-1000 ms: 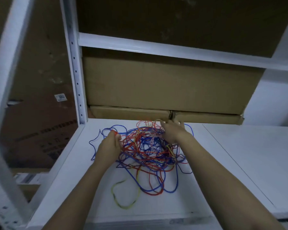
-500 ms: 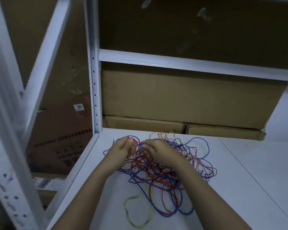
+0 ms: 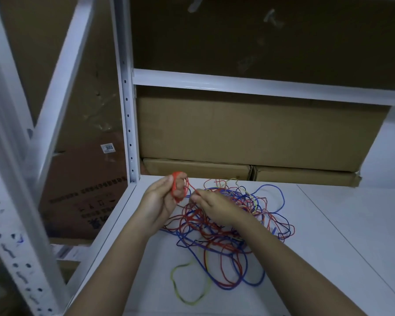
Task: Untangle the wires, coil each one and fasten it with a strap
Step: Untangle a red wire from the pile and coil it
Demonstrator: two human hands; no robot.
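Observation:
A tangle of red, blue and yellow wires [image 3: 228, 226] lies on the white shelf [image 3: 342, 236]. My left hand [image 3: 162, 201] is raised above the shelf's left rear corner and holds several small loops of red wire [image 3: 177, 187] wound round its fingers. My right hand [image 3: 214, 206] hovers just to its right, over the tangle, and pinches the same red wire where it leaves the loops. A yellow-green wire loop [image 3: 187, 286] trails out at the front of the pile. No strap shows anywhere.
Cardboard boxes [image 3: 249, 131] fill the back of the shelf, right behind the wires. A white perforated upright [image 3: 127, 110] stands at the left rear corner, and a crossbeam [image 3: 260, 85] runs overhead. More boxes [image 3: 84, 197] sit beyond the shelf's left edge.
Both hands have lifted off the pile and come together at its left. Red wire now sits in loops on my left hand, with the right hand pinching its strand. The view has shifted left.

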